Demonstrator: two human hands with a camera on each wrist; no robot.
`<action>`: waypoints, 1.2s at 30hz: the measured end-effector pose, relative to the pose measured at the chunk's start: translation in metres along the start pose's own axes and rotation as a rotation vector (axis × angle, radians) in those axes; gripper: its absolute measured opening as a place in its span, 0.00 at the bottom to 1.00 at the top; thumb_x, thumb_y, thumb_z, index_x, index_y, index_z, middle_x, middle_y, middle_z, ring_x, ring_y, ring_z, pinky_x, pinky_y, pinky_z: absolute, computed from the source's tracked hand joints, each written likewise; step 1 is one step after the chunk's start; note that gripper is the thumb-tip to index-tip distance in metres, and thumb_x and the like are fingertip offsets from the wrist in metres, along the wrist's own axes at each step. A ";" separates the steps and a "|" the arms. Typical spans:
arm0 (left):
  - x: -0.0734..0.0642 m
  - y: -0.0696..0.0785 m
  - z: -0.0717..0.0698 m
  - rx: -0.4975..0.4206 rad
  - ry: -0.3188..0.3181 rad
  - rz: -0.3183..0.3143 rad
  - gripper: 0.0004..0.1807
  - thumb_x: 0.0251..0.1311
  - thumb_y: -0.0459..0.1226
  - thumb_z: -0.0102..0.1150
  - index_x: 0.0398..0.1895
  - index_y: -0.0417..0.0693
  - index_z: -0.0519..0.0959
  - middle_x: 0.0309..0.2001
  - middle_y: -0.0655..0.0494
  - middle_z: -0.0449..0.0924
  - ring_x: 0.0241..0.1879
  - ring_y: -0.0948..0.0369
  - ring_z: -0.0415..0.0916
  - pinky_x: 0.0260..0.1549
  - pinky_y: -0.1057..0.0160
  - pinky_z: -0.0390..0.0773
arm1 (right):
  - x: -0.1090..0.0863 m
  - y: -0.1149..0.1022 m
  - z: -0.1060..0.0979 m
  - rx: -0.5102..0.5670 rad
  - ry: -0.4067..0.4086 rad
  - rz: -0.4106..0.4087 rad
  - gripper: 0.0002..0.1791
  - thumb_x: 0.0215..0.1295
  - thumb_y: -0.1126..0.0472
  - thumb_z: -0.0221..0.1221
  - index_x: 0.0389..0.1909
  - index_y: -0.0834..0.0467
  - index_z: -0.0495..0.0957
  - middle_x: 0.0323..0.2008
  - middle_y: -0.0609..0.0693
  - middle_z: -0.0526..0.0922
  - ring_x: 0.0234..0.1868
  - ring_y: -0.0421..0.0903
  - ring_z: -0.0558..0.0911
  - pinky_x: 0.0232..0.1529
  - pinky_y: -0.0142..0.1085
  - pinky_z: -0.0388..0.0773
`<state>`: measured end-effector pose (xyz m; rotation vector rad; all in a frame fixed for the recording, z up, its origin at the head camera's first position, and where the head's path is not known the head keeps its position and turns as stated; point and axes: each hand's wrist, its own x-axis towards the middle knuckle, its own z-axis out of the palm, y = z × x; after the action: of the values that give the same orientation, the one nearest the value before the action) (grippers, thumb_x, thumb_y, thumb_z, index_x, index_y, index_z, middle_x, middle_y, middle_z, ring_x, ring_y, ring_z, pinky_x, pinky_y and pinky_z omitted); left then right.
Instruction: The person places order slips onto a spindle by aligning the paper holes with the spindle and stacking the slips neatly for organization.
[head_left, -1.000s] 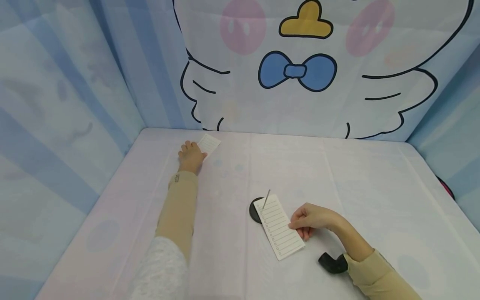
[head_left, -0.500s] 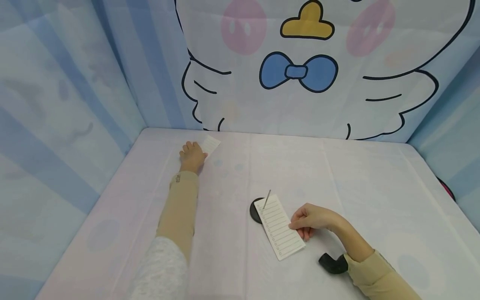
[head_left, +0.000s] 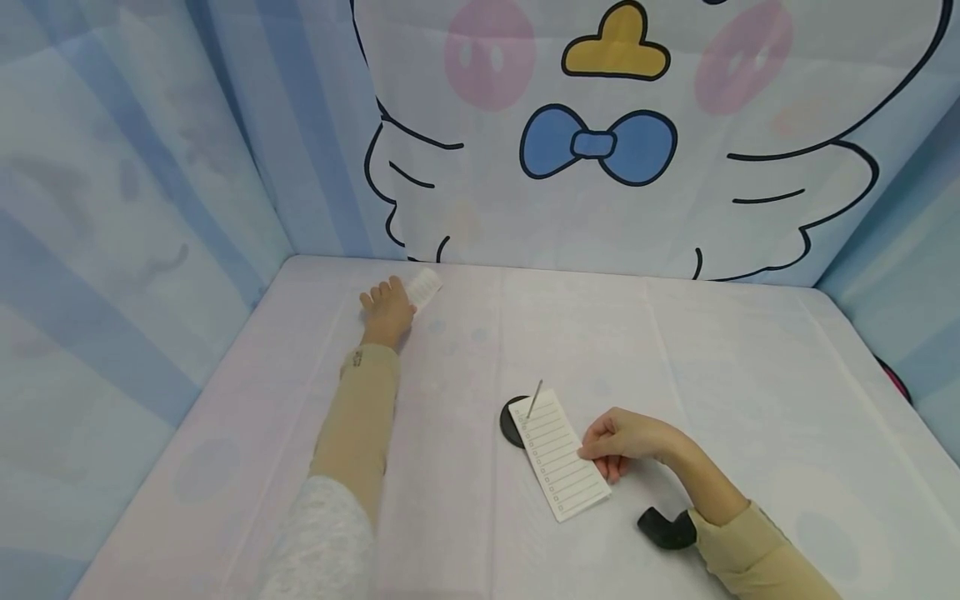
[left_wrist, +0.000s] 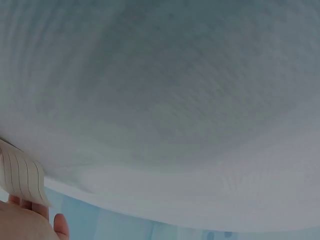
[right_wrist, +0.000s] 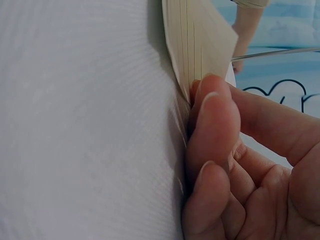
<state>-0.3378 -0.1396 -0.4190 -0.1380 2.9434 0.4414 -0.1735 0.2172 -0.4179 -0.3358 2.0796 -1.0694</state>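
At the table's far left, my left hand (head_left: 388,318) grips a white lined paper slip (head_left: 424,288). The slip (left_wrist: 22,175) curves up between fingers and thumb in the left wrist view. Near the middle, a small stack of lined checklist sheets (head_left: 562,462) lies aslant on a paper spike, whose thin metal pin (head_left: 535,398) sticks up through its top end. The spike's round black base (head_left: 507,425) shows partly from under the sheets. My right hand (head_left: 622,437) pinches the right edge of the stack, thumb on top and fingers beneath the sheets (right_wrist: 192,40).
A pale, patterned cloth covers the table (head_left: 585,342). Behind it hangs a curtain with a blue bow tie (head_left: 592,144) printed on it, and striped curtains stand at both sides. A black elbow-shaped piece (head_left: 666,529) sits at my right cuff.
My left hand has shifted slightly forward, and the slip in it now looks bent up rather than lying flat. My right hand and the checklist sheets stay put.
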 end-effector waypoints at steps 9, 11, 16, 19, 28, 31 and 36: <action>-0.004 0.000 -0.001 0.064 0.036 0.024 0.32 0.65 0.43 0.47 0.64 0.33 0.48 0.60 0.36 0.52 0.60 0.44 0.49 0.59 0.43 0.45 | 0.000 0.001 0.000 -0.002 -0.003 -0.004 0.13 0.59 0.58 0.59 0.20 0.62 0.75 0.12 0.47 0.74 0.12 0.37 0.72 0.15 0.26 0.65; -0.004 0.000 0.000 0.069 0.042 0.038 0.32 0.66 0.42 0.47 0.64 0.34 0.48 0.61 0.36 0.52 0.61 0.44 0.49 0.59 0.43 0.44 | 0.000 0.001 0.000 -0.003 -0.003 -0.004 0.13 0.59 0.58 0.59 0.20 0.62 0.75 0.12 0.47 0.74 0.12 0.37 0.72 0.15 0.26 0.65; -0.003 0.000 0.001 0.089 0.061 0.061 0.32 0.65 0.41 0.47 0.64 0.34 0.47 0.62 0.36 0.52 0.62 0.43 0.49 0.59 0.43 0.45 | 0.001 0.001 0.000 -0.008 0.000 -0.002 0.13 0.59 0.58 0.59 0.20 0.62 0.76 0.12 0.47 0.75 0.12 0.37 0.73 0.15 0.26 0.65; -0.002 0.000 0.002 0.110 0.080 0.077 0.32 0.65 0.40 0.46 0.65 0.33 0.47 0.62 0.36 0.53 0.62 0.44 0.50 0.60 0.44 0.46 | 0.000 0.001 -0.001 -0.007 -0.002 -0.002 0.13 0.59 0.58 0.59 0.20 0.62 0.76 0.12 0.47 0.75 0.12 0.37 0.73 0.15 0.26 0.65; -0.004 0.001 0.000 0.215 0.249 0.156 0.17 0.67 0.31 0.38 0.57 0.35 0.59 0.51 0.41 0.65 0.52 0.47 0.60 0.56 0.47 0.52 | -0.001 -0.001 -0.001 0.000 -0.004 -0.010 0.14 0.59 0.58 0.59 0.20 0.63 0.76 0.12 0.47 0.74 0.12 0.37 0.73 0.15 0.26 0.65; -0.004 0.002 -0.001 0.255 0.299 0.178 0.15 0.68 0.31 0.36 0.56 0.36 0.61 0.50 0.43 0.66 0.51 0.48 0.60 0.56 0.48 0.52 | 0.000 -0.001 -0.001 -0.002 -0.003 -0.007 0.14 0.59 0.58 0.59 0.20 0.63 0.76 0.12 0.47 0.74 0.12 0.37 0.73 0.15 0.26 0.65; -0.005 0.004 -0.003 0.295 0.366 0.201 0.15 0.69 0.32 0.35 0.55 0.37 0.64 0.50 0.44 0.66 0.50 0.50 0.61 0.55 0.50 0.53 | -0.001 -0.002 0.000 -0.002 -0.001 -0.004 0.13 0.59 0.58 0.59 0.20 0.63 0.76 0.12 0.47 0.74 0.12 0.37 0.73 0.15 0.26 0.66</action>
<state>-0.3334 -0.1358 -0.4142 0.1288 3.3557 -0.0030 -0.1735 0.2166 -0.4159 -0.3422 2.0798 -1.0691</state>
